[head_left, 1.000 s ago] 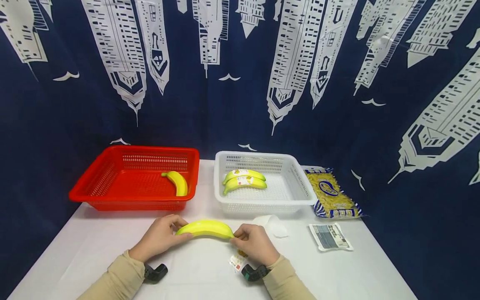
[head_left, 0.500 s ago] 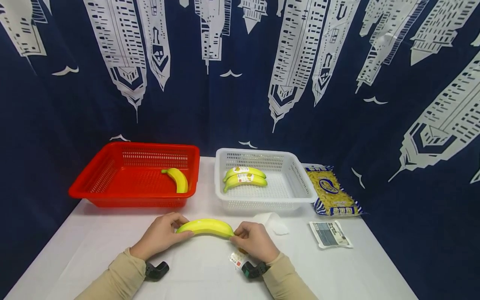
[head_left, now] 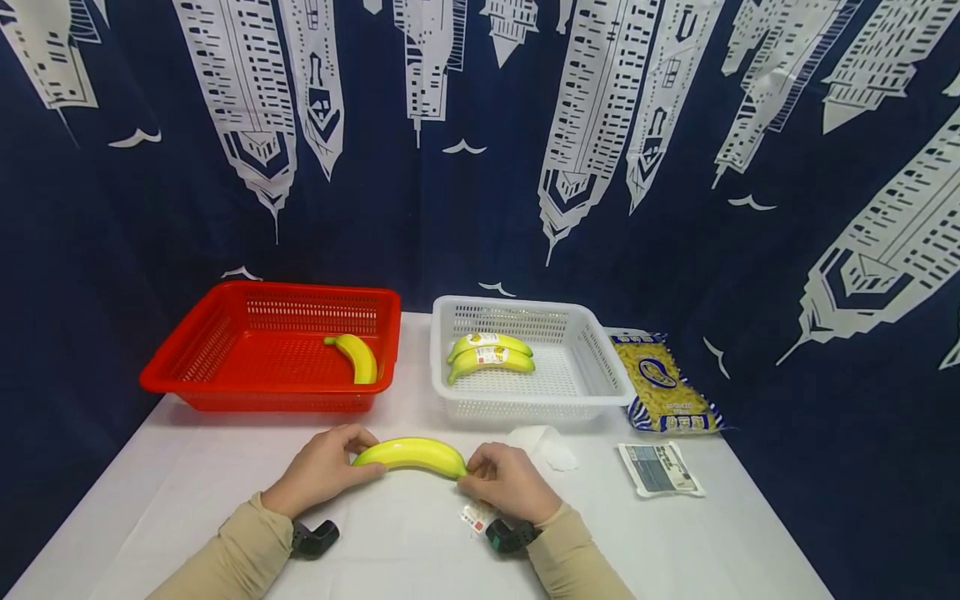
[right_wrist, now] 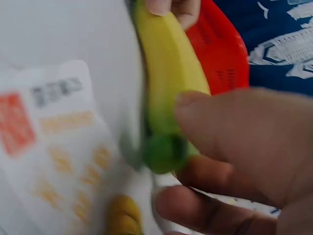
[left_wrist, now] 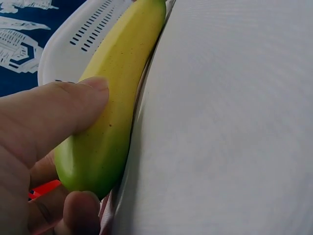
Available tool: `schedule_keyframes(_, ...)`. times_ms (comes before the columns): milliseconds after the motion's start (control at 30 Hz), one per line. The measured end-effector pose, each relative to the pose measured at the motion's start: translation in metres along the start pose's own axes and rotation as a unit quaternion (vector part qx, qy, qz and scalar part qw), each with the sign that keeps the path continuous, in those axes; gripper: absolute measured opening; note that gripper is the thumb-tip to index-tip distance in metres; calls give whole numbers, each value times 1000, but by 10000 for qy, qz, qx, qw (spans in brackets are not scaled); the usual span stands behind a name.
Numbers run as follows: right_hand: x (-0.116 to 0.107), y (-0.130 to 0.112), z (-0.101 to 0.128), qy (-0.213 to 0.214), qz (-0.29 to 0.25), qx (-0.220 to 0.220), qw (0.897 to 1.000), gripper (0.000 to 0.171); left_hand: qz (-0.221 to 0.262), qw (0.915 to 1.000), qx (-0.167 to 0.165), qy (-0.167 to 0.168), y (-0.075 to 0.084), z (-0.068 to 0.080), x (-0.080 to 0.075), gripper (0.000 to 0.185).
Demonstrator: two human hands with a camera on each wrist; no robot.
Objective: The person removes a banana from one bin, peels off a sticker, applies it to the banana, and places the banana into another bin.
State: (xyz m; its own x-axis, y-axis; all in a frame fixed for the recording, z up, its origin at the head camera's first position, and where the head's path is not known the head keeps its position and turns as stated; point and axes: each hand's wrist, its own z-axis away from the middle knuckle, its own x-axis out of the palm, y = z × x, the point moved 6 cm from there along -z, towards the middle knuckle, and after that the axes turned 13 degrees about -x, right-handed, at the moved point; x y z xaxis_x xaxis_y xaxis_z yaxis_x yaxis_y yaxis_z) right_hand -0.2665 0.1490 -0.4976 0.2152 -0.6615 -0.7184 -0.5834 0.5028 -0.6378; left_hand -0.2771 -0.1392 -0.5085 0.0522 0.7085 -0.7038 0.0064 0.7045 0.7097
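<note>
A yellow banana with greenish ends [head_left: 412, 453] lies crosswise between both hands at the middle of the white table. My left hand [head_left: 324, 468] grips its left end, and in the left wrist view the thumb [left_wrist: 93, 93] presses on the peel with fingers curled behind. At the other end, my right hand [head_left: 513, 482] pinches the tip between thumb [right_wrist: 195, 110] and fingers. Below the right hand lies a printed label [head_left: 476, 517], partly covered in the head view; its red and orange print shows blurred in the right wrist view.
A red basket [head_left: 270, 402] holding one banana [head_left: 358, 360] stands back left. Beside it, a white basket [head_left: 525, 408] contains two labelled bananas [head_left: 491, 360]. Rightward lie a yellow-and-blue bag [head_left: 663, 383], a small white packet [head_left: 662, 469] and a crumpled white piece [head_left: 551, 448].
Both hands keep their hold on the banana almost unmoved. The right hand covers slightly more of the label. The head view has tilted down a little.
</note>
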Motion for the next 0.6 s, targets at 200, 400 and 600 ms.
schedule_keyframes(200, -20, 3, 5, -16, 209, -39, 9998, 27, -65, 10000, 38, 6, 0, 1, 1, 34)
schedule_keyframes(400, -25, 8, 8, -447, 654, -226, 9966, 28, -167, 9998, 39, 41, 2, 3, 0, 38)
schedule_keyframes(600, -27, 14, 8, -623, 1120, -236, 9915, 33, -197, 9997, -28, 158, 3, 2, -2, 39)
